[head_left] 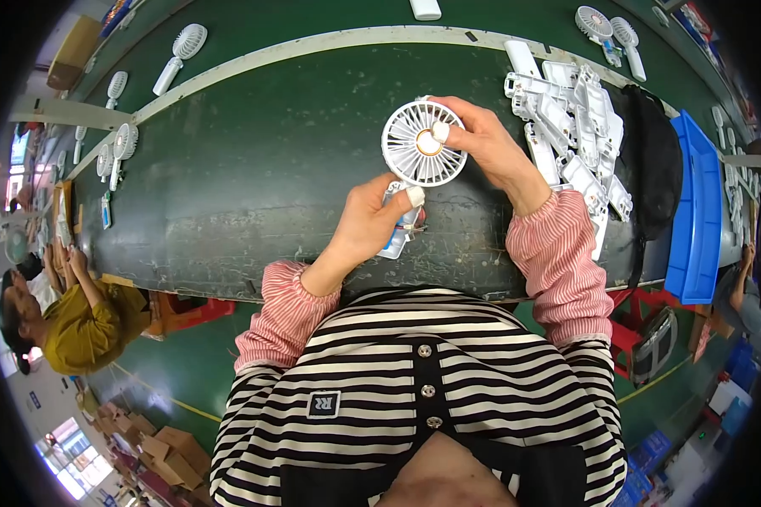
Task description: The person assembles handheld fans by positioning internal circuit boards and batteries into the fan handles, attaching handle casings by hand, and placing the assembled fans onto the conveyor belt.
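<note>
A white handheld fan (424, 165) with a round slotted grille is held over the dark green bench, its head away from me. My right hand (487, 144) grips the rim of the head, its covered thumb lying on the grille near the centre. Lower down, my left hand (370, 218) pinches the fan's neck and handle, its thumb also wrapped in white. The handle (395, 245) looks opened up, with wires and a blue part showing beside my left thumb. My left fingers behind the handle are hidden.
To the right lies a heap of white plastic shells (571, 127). Past it are a black bag (651, 160) and a blue bin (695, 211). Finished-looking fans (180, 55) lie along the far side and left. A co-worker in a yellow-green top (93, 325) sits at left.
</note>
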`<move>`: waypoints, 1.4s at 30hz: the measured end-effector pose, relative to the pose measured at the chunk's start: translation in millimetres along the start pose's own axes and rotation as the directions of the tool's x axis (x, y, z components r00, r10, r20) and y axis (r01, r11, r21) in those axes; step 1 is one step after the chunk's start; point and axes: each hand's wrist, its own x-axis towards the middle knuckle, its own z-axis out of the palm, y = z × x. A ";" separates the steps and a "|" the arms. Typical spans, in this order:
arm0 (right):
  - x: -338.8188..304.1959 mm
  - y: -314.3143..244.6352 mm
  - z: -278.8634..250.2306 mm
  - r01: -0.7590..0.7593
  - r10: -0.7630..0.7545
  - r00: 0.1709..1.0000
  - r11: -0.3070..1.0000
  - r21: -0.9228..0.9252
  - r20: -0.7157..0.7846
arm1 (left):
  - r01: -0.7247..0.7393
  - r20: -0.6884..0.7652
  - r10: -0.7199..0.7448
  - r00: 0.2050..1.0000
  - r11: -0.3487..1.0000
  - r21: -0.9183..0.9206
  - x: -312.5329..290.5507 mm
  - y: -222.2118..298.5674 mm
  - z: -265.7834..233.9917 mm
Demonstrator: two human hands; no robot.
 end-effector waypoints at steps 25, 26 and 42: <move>-25.0 5.5 63.1 0.513 -0.757 0.621 0.193 -0.837 0.206 | 0.306 -0.086 -0.375 0.923 0.852 -0.425 5.0 19.6 -2.4; -24.5 3.7 61.9 0.514 -0.757 0.620 0.193 -0.836 0.207 | 0.305 -0.088 -0.375 0.923 0.852 -0.426 4.8 18.3 -3.8; -20.1 -13.9 52.3 0.545 -0.511 0.815 0.513 -0.663 0.274 | 0.424 0.124 -0.409 0.904 0.822 -0.380 4.5 17.4 -11.2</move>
